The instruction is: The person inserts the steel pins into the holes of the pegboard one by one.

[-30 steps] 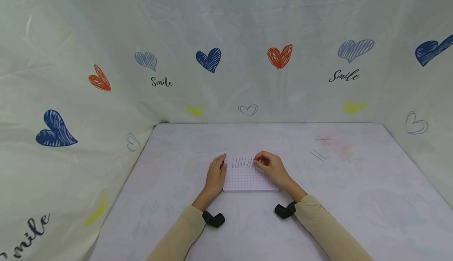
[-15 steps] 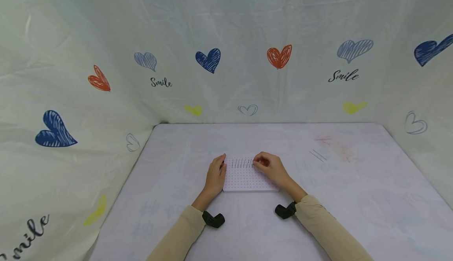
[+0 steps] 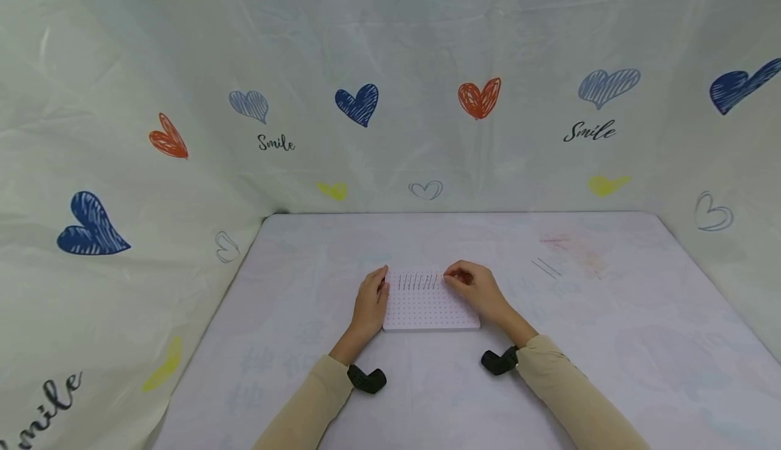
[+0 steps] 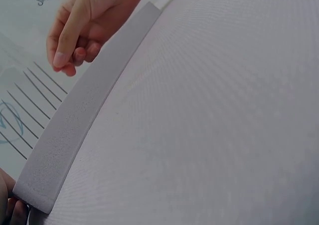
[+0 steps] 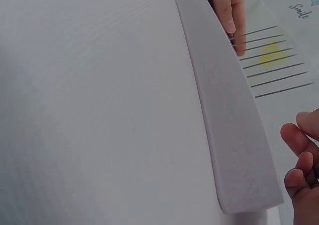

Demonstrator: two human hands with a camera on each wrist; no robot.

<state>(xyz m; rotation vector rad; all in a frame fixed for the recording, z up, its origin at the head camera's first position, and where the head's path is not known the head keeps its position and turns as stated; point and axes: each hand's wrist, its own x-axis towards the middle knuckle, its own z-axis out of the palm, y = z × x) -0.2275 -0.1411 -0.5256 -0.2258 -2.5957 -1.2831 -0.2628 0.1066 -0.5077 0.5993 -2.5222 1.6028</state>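
A white board (image 3: 430,314) with a grid of small holes lies on the table. Several thin dark pins (image 5: 284,90) stand in one row near its far side, seen side-on in both wrist views. My left hand (image 3: 369,304) rests along the board's left edge, its fingers fairly straight against the side. Over the far right part of the board, my right hand (image 3: 481,291) is just right of the last pin. Its thumb and index fingertips meet, with the other fingers curled. No pin shows between those fingertips in either wrist view.
Two thin dark pins (image 3: 544,270) lie side by side on the white table (image 3: 610,369), right of the board. Reddish smudges mark the tabletop behind them. A pale curtain (image 3: 390,43) printed with hearts and "Smile" rises behind the table and on both sides.
My right hand has moved a little to the right, away from the last pin in the row, which now stands free of the fingers. The left hand keeps its place on the board's edge.
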